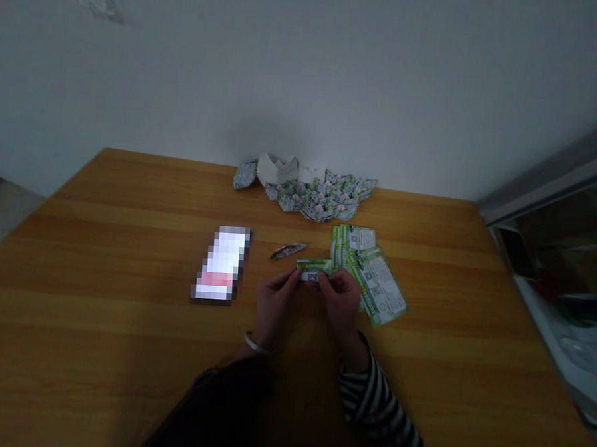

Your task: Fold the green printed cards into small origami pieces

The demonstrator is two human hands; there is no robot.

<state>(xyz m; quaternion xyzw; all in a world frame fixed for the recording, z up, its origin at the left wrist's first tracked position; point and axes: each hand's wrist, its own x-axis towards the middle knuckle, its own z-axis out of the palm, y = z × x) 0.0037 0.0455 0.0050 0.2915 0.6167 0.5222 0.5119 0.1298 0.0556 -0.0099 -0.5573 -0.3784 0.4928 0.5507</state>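
Note:
Between my two hands is a small green-and-white printed card (314,266), which looks folded. My left hand (274,299) pinches its left end, and my right hand (340,299) grips its right end with the thumb on the front. A small folded paper piece (288,251) lies on the table just beyond my left hand. Beside my right hand, several flat green-and-white cards (383,284) are spread in overlapping piles. Farther back, many folded paper pieces (320,194) sit bunched together in rows.
A phone (221,263) with a lit, blurred screen lies left of my hands on the wooden table (127,254). A white wall (306,70) rises behind the table. To the right stands a shelf or cabinet with a dark phone-like object (516,253).

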